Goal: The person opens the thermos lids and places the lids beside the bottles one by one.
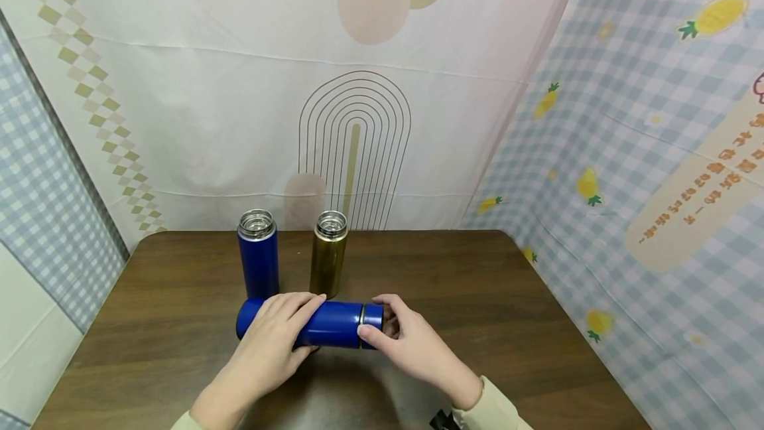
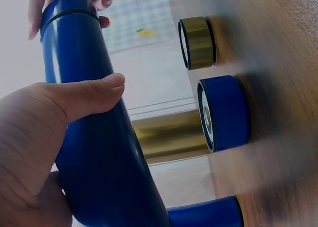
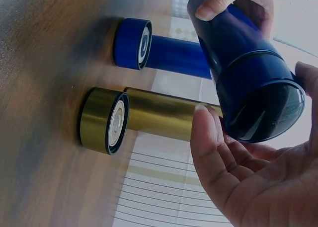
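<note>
A blue thermos (image 1: 334,324) with its lid (image 2: 72,11) on lies sideways in the air above the table. My left hand (image 1: 277,330) grips its body, thumb across the near side in the left wrist view. At the other end my right hand (image 1: 414,344) holds the lid, thumb on one side and fingers curved around the other. The lid's dark, glossy top (image 3: 268,113) faces the right wrist camera. Behind stand an open blue thermos (image 1: 259,261) and an open gold thermos (image 1: 328,261), both upright with bare steel mouths.
On the brown wooden table (image 1: 447,257), a loose blue lid (image 2: 226,113) and a loose gold lid (image 3: 102,120) lie with their inner sides up, hidden from the head view. A patterned curtain (image 1: 239,118) hangs behind the table, and a checked one (image 1: 597,151) on the right.
</note>
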A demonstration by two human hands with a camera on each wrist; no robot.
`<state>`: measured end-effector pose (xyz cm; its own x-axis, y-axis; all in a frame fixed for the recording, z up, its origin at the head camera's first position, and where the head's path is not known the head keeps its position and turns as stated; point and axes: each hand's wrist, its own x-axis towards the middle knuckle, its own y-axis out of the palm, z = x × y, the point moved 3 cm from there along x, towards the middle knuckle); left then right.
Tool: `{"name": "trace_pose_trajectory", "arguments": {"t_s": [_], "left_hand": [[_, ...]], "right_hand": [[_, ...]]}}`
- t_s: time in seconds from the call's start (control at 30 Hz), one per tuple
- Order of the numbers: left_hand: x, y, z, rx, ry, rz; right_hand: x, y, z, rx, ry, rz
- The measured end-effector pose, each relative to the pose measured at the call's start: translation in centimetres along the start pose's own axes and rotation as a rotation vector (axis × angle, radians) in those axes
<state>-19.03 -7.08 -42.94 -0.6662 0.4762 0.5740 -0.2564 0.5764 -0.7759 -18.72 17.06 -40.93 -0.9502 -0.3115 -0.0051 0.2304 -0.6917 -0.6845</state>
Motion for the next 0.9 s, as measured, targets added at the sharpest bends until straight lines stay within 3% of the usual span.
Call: {"name": "trace_pose_trajectory", "arguments": {"t_s": [0.23, 0.57, 0.9], "left_hand": [[-0.07, 0.13, 0.04, 0.007, 0.004, 0.003], [0.03, 0.12, 0.19, 0.022, 0.003, -0.013], [-0.3, 0.26, 0.8, 0.015, -0.078, 0.04]], "right_hand": [[0.01, 0.12, -0.16, 0.048, 0.006, 0.018], [-0.01, 0.11, -0.21, 0.058, -0.05, 0.005], [-0.17, -0.25, 0.41, -0.092, -0.248, -0.093]]}}
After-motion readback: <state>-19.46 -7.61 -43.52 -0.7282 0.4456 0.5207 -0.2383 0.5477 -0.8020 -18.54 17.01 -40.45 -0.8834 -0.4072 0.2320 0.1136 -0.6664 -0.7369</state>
